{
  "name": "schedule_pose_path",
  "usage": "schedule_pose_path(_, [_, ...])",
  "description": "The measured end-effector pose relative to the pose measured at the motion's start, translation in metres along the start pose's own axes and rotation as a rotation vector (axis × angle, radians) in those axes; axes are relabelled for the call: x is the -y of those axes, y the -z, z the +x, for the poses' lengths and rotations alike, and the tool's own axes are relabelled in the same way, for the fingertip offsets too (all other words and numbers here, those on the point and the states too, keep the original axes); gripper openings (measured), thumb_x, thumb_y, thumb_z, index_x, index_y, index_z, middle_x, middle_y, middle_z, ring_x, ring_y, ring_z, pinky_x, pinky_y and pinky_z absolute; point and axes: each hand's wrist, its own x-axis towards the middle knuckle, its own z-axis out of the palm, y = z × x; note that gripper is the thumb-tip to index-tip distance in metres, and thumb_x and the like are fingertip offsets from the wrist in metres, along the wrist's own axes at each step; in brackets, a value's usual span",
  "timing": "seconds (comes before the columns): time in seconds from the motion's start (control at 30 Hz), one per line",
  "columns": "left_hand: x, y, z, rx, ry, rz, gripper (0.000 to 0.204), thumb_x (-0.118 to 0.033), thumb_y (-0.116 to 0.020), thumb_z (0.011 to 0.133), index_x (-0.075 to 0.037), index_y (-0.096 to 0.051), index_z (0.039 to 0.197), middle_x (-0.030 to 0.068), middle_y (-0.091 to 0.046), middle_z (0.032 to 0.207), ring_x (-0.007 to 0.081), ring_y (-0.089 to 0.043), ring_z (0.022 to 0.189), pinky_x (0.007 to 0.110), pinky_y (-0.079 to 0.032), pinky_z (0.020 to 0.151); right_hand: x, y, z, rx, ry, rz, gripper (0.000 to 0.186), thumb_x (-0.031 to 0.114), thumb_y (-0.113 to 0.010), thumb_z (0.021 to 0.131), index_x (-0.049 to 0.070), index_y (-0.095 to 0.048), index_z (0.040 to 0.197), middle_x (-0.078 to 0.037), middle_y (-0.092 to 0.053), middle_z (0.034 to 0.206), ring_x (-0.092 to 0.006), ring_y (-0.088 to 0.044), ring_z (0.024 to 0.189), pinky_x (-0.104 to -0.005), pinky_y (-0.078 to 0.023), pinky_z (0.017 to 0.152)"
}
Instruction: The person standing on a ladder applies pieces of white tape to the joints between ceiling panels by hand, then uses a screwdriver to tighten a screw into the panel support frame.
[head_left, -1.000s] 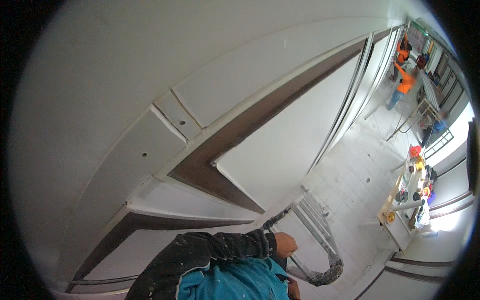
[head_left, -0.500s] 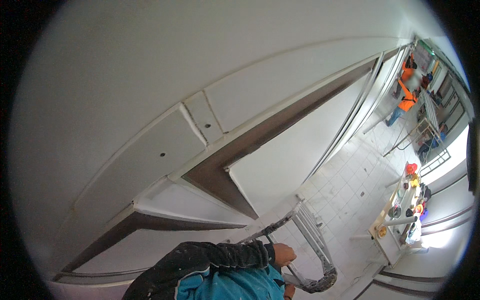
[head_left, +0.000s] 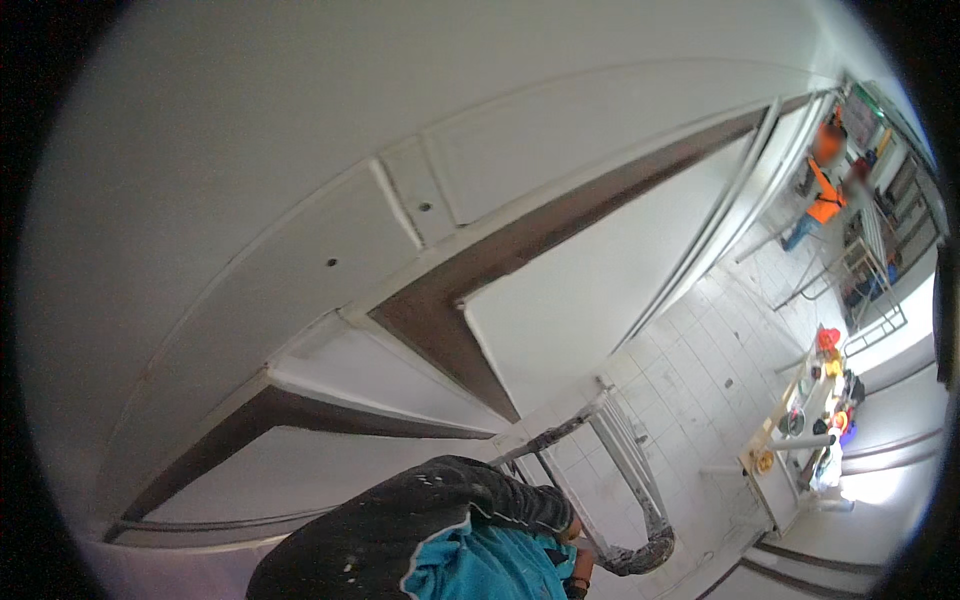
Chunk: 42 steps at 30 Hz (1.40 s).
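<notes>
My left arm, in a black sleeve (head_left: 430, 510) with white specks, reaches in from the lower edge across a turquoise garment (head_left: 490, 565). Only a sliver of my left hand (head_left: 574, 527) shows past the cuff, and its fingers are hidden. Just below it is my right hand (head_left: 582, 566), small and partly covered, with a dark band at the wrist. Both hands are close together in front of my body. Right beside them stands a metal frame (head_left: 655, 500) with rungs, like a ladder or scaffold top, its bends crusted with grey material. Whether either hand touches it, I cannot tell.
White wall panels (head_left: 580, 290) with brown strips (head_left: 480, 270) fill the left and middle. Far below lies a tiled floor (head_left: 680, 360). A long table (head_left: 760, 470) at the right bears bowls and helmets. Farther off, a person in orange (head_left: 826, 200) stands near a metal scaffold (head_left: 850, 270).
My left hand has drawn down from the metal frame toward my right hand, and its sleeve now covers most of it. The view has shifted slightly.
</notes>
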Motion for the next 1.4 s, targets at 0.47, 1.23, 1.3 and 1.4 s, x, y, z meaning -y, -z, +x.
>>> schedule_pose_path(0.47, [-0.085, -0.008, 0.023, 0.178, -0.639, -0.110, 0.031, -0.021, -0.071, 0.091, -0.007, -0.063, 0.118, 0.0039, -0.058, 0.089, 0.0202, -0.058, 0.084, 0.036, -0.047, 0.082, 0.166, 0.089, -0.160, -0.437, 0.193, -0.633, 0.017, 0.028, -0.066, 0.089, 0.012, -0.071, 0.085, -0.016, -0.068, 0.076, -0.0397, -0.064, 0.072, -0.0478, -0.051, 0.065])
schedule_pose_path(1.23, [-0.276, 0.142, -0.391, -1.845, -1.000, -0.527, 0.045, -0.029, -0.040, 0.108, 0.001, -0.042, 0.142, 0.0128, -0.068, 0.109, 0.0195, -0.069, 0.092, 0.034, -0.056, 0.082, 0.521, 0.078, -0.126, -0.584, 1.354, -0.697, 0.066, 0.008, -0.073, 0.078, 0.024, -0.055, 0.140, -0.002, -0.053, 0.079, -0.0125, -0.055, 0.050, -0.0318, -0.047, 0.042])
schedule_pose_path(1.3, [-0.277, 0.148, -0.393, -1.848, -1.051, -0.504, 0.045, -0.029, -0.040, 0.108, 0.001, -0.042, 0.142, 0.0119, -0.068, 0.106, 0.0196, -0.070, 0.090, 0.033, -0.057, 0.079, 0.529, 0.081, -0.127, -0.593, 1.384, -0.772, 0.066, 0.011, -0.072, 0.081, 0.024, -0.052, 0.142, -0.002, -0.051, 0.077, -0.0114, -0.052, 0.049, -0.0318, -0.045, 0.039])
schedule_pose_path(1.4, [-0.281, 0.152, -0.394, -1.845, -1.156, -0.577, 0.045, -0.028, -0.040, 0.108, 0.001, -0.042, 0.142, 0.0104, -0.068, 0.100, 0.0195, -0.071, 0.085, 0.032, -0.058, 0.075, 0.535, 0.081, -0.128, -0.604, 1.386, -0.822, 0.067, 0.012, -0.071, 0.081, 0.024, -0.050, 0.144, -0.002, -0.052, 0.078, -0.0110, -0.052, 0.049, -0.0313, -0.047, 0.039])
